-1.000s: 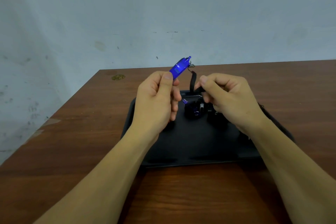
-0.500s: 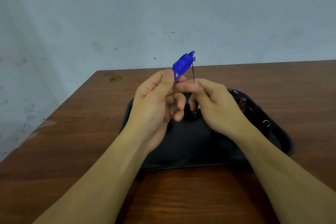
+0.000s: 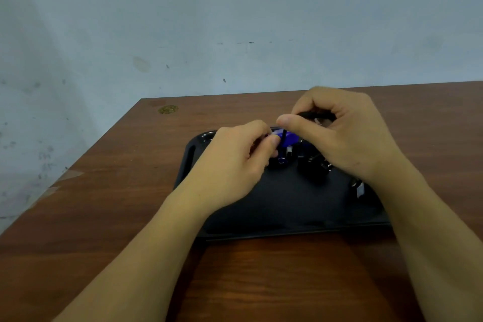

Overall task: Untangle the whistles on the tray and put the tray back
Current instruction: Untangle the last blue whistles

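Note:
A black tray (image 3: pixel 277 206) lies on the wooden table in front of me. My left hand (image 3: pixel 235 162) pinches the blue whistle (image 3: pixel 287 138) low over the tray's far part. My right hand (image 3: pixel 337 133) is raised just right of it, its fingers curled round a black lanyard strap (image 3: pixel 313 114) with a metal clip. A thin black cord runs down from my right thumb to the blue whistle. A clump of dark whistles and lanyards (image 3: pixel 313 165) sits on the tray under my right hand, partly hidden. Another clip piece (image 3: pixel 359 188) lies near the tray's right side.
The brown wooden table (image 3: pixel 130 191) ends at a left edge and at a far edge against a pale blue wall (image 3: pixel 235 21). A small gold sticker (image 3: pixel 168 109) sits on the far left corner of the table.
My left hand has lowered the blue whistle from above the table's far edge down to just over the tray. My right hand has moved up and to the right with the strap.

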